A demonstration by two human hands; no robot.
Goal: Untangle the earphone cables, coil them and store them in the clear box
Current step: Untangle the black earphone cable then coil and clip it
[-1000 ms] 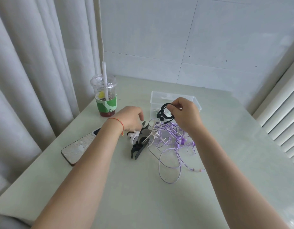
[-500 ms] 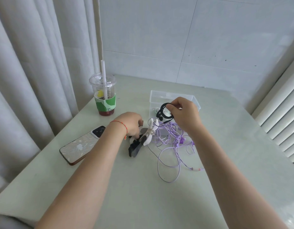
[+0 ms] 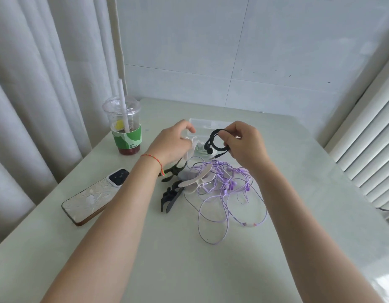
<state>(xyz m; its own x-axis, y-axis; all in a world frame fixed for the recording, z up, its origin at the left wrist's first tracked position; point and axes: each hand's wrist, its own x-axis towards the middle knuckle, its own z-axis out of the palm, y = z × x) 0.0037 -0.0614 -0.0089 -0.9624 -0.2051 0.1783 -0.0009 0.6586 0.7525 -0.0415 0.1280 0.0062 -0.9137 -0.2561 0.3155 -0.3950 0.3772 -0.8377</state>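
My right hand (image 3: 246, 145) pinches a coiled black earphone cable (image 3: 213, 142) and holds it up in front of the clear box (image 3: 207, 124). My left hand (image 3: 173, 142) holds a white cord winder (image 3: 191, 147) raised off the table, just left of the black coil. A tangle of purple earphone cables (image 3: 224, 189) lies loose on the table below both hands. A second white winder (image 3: 199, 180) lies on the tangle's left side, with black winders (image 3: 170, 195) beside it. Something pale lies inside the box, mostly hidden by my hands.
A plastic cup (image 3: 125, 130) with a straw and a green sleeve stands at the back left. A phone (image 3: 95, 195) lies face down to the left of the winders. Curtains hang on the left, a radiator (image 3: 368, 149) is on the right.
My left hand picked a white winder out of the pile and lifted it up toward the black coil. My right hand kept the black coil roughly in place.
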